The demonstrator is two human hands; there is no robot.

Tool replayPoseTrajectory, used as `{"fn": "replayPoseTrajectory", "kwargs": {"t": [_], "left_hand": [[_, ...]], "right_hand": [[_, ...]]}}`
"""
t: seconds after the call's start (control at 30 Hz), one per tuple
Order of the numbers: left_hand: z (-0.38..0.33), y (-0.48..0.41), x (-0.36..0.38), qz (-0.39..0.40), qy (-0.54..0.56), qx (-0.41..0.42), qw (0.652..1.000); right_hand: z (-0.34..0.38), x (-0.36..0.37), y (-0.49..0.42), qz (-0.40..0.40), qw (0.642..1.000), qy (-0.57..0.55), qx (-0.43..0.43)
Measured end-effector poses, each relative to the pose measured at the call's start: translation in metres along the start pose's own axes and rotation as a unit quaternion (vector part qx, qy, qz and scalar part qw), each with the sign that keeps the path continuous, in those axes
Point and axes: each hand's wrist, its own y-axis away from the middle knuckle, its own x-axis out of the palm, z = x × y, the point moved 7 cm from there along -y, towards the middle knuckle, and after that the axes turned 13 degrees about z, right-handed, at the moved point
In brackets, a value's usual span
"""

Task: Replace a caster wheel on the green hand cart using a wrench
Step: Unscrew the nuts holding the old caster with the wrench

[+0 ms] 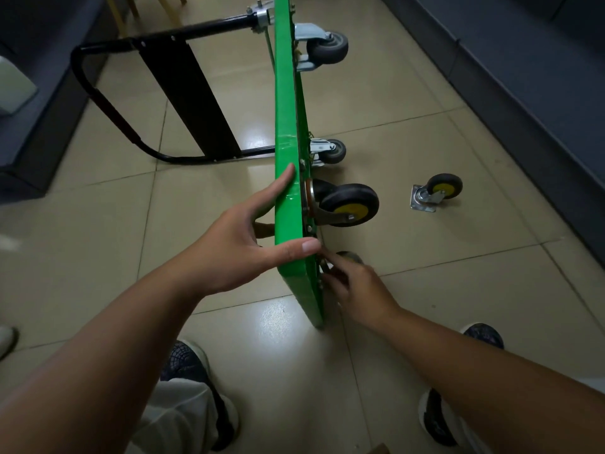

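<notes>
The cart deck (288,103) is smooth, glossy green, plastic-looking, with shiny tape wrinkled across it. Its handle (209,26) is black tube with a dull sheen. The loose caster (437,193) pairs bright metal with matt black rubber. The floor tiles (409,86) are polished and reflect light.

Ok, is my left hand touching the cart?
Touching. The head view shows the left hand on the cart: its thumb lies across the green deck's upturned edge and its forefinger rests along that edge.
</notes>
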Motion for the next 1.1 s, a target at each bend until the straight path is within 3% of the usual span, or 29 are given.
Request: {"fn": "replayPoseTrajectory", "kwargs": {"t": [0.07,0.17,0.37,0.5,0.73,0.93,1.1], "left_hand": [[-0.004,0.000,0.000,-0.001,0.002,0.004,1.000],[-0.008,0.001,0.002,0.004,0.005,0.011,1.000],[-0.009,0.004,0.005,0.005,0.032,0.012,0.999],[-0.006,0.004,0.006,0.005,0.036,0.011,0.999],[-0.004,0.007,0.006,-0.001,0.040,0.011,0.999],[-0.001,0.005,0.004,-0.002,0.024,0.007,1.000],[0.003,0.003,0.002,-0.003,0.007,-0.009,1.000]], "right_hand": [[0.001,-0.012,0.014,0.003,1.000,-0.008,0.020],[0.021,-0.030,0.031,-0.004,0.991,-0.128,0.046],[0.066,-0.037,0.037,-0.038,0.933,-0.338,0.114],[0.080,-0.029,0.030,-0.013,0.900,-0.402,0.165],[0.079,-0.018,0.024,0.037,0.933,-0.330,0.138],[0.051,-0.005,0.026,-0.008,0.975,-0.216,0.052],[0.024,0.008,0.023,-0.047,0.985,-0.165,-0.003]]}}
